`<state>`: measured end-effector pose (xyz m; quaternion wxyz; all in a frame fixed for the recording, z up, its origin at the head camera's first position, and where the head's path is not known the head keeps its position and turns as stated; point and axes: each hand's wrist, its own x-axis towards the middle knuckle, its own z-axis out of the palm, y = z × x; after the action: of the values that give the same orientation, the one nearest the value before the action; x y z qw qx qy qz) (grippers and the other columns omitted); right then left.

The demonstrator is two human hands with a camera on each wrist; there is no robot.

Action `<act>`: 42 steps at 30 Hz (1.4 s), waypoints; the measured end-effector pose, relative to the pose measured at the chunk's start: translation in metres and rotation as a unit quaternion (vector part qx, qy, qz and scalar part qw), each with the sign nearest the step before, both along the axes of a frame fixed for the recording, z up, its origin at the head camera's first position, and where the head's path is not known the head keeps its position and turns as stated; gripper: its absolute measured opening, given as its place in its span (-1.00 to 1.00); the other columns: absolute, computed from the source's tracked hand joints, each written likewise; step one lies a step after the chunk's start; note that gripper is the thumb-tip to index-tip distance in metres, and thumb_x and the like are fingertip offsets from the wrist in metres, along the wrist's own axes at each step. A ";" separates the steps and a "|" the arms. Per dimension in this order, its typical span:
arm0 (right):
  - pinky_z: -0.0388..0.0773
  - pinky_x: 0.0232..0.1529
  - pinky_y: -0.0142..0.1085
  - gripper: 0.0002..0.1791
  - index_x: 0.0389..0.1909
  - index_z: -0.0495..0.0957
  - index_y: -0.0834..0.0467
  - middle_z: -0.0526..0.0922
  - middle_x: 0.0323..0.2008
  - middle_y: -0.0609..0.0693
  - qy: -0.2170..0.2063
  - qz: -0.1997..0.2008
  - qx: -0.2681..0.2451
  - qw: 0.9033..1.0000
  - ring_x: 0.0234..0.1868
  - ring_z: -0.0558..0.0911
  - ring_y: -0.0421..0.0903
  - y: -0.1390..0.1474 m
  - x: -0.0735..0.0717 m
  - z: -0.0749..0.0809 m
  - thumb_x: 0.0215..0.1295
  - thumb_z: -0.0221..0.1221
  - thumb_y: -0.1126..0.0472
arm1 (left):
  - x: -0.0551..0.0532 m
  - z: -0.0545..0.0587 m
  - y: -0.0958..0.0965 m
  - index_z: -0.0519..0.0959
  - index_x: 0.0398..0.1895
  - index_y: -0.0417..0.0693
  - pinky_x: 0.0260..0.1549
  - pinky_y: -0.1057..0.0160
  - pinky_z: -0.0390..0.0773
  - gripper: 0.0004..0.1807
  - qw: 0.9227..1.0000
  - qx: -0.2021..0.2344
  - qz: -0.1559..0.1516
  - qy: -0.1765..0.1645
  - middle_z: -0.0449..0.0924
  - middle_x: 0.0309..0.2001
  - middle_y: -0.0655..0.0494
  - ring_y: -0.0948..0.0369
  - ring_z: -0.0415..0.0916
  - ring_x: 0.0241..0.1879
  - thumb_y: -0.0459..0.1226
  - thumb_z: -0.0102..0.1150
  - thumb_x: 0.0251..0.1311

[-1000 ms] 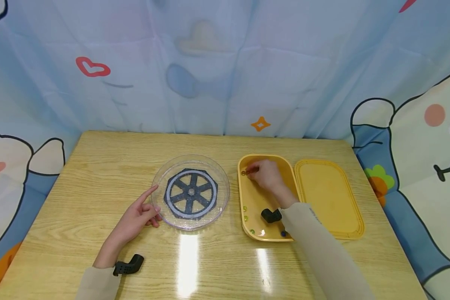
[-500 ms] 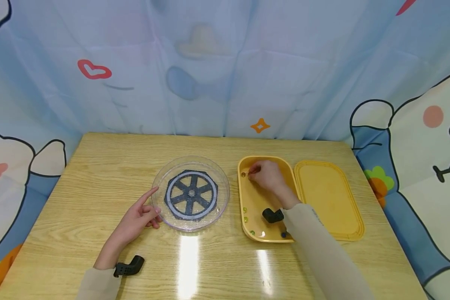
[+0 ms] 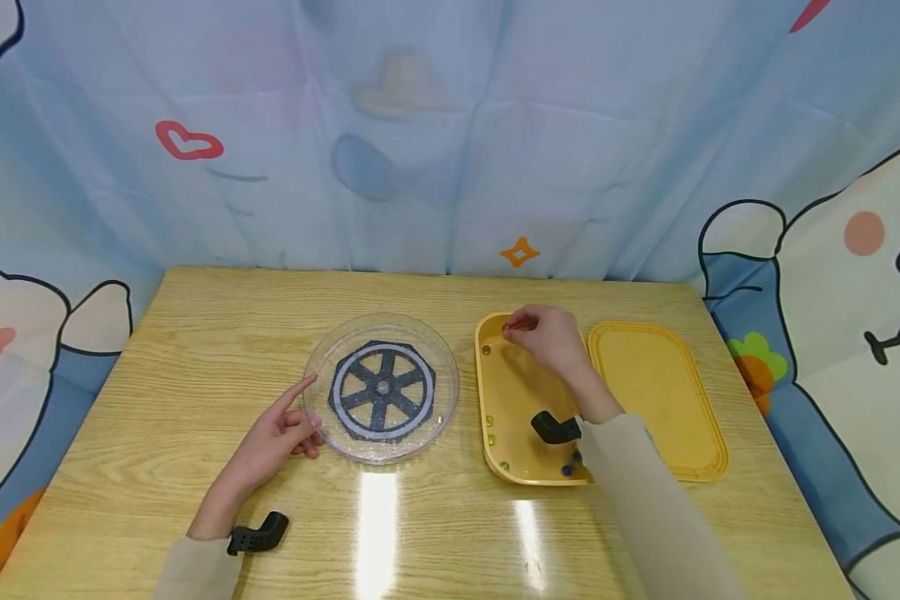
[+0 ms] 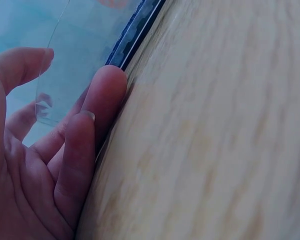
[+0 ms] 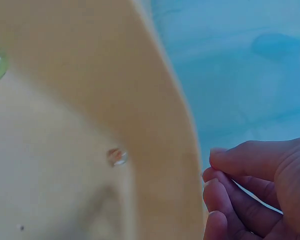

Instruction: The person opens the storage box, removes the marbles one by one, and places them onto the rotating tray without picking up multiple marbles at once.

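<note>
Head view: lit brightly, apparently from above; streaked with white glare in two places on near tabletop (image 3: 450, 525); shaded softly in tray (image 3: 516, 396) below right hand (image 3: 557, 343). Left wrist view: dimmer, bluish, blurred across tabletop. Right wrist view: dim, cool-tinted, out of focus along tray; shadowed near marble (image 5: 117, 157).

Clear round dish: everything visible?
The clear round dish looks like plastic or glass, with a transparent wall. At its base shows a dark six-spoked wheel shape with a pale ring; inside or underneath, I can't tell. It sits flat on the table, apart from the yellow tray; the left grip touches its left side.
</note>
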<state>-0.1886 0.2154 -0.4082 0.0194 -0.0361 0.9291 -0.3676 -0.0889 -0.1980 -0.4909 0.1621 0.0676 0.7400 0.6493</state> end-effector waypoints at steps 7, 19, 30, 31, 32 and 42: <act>0.62 -0.24 -0.15 -0.87 -0.18 0.70 0.17 0.72 -0.25 0.05 0.012 0.002 -0.036 0.999 -0.23 0.67 -0.02 -0.014 0.013 0.013 0.28 0.35 0.25 | 0.000 -0.001 0.000 0.03 0.60 0.12 -0.32 0.14 0.68 -0.27 1.000 -0.003 0.002 -0.003 0.63 -0.35 -0.22 0.01 0.65 -0.40 -0.37 0.04 0.46; 0.60 -0.29 -0.24 -0.89 -0.24 0.70 0.14 0.73 -0.31 -0.06 0.028 0.038 -0.077 0.996 -0.25 0.64 -0.07 -0.055 0.029 0.013 0.22 0.39 0.28 | 0.002 -0.001 0.000 0.03 0.60 0.10 -0.33 0.15 0.68 -0.27 1.000 -0.004 0.003 -0.005 0.63 -0.37 -0.19 0.03 0.64 -0.42 -0.37 0.05 0.45; 0.56 -0.34 -0.26 -0.90 -0.26 0.72 0.13 0.69 -0.35 -0.06 -0.001 0.058 -0.131 0.990 -0.29 0.59 -0.06 -0.088 0.039 0.005 0.21 0.38 0.32 | 0.001 -0.001 -0.001 0.03 0.60 0.09 -0.33 0.16 0.68 -0.27 1.000 -0.006 -0.001 0.002 0.63 -0.36 -0.19 0.04 0.65 -0.42 -0.35 0.05 0.46; 0.56 -0.34 -0.26 -0.90 -0.26 0.73 0.13 0.69 -0.36 -0.07 -0.003 0.060 -0.131 0.990 -0.29 0.59 -0.07 -0.091 0.040 0.004 0.21 0.38 0.32 | 0.001 0.000 -0.001 0.03 0.60 0.10 -0.33 0.15 0.68 -0.27 1.000 -0.005 0.000 0.000 0.63 -0.36 -0.20 0.03 0.65 -0.42 -0.36 0.05 0.46; 0.56 -0.35 -0.26 -0.90 -0.26 0.73 0.12 0.68 -0.36 -0.07 -0.005 0.063 -0.130 0.989 -0.30 0.59 -0.07 -0.094 0.041 0.004 0.21 0.39 0.31 | 0.000 0.000 -0.001 0.03 0.60 0.10 -0.33 0.16 0.68 -0.28 1.000 -0.006 0.001 0.000 0.63 -0.36 -0.20 0.03 0.65 -0.42 -0.36 0.05 0.46; 0.58 -0.33 -0.26 -0.90 -0.27 0.72 0.11 0.68 -0.38 -0.12 -0.035 0.082 -0.125 0.988 -0.30 0.61 -0.09 -0.106 0.046 0.001 0.20 0.40 0.28 | -0.001 0.001 0.001 0.03 0.59 0.05 -0.34 0.17 0.68 -0.28 1.000 -0.006 -0.003 0.003 0.62 -0.37 -0.22 0.04 0.64 -0.43 -0.36 0.05 0.46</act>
<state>-0.1429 0.1091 -0.4072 0.0775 -0.1008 0.8686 -0.4790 -0.0902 -0.1966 -0.4903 0.1625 0.0704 0.7441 0.6441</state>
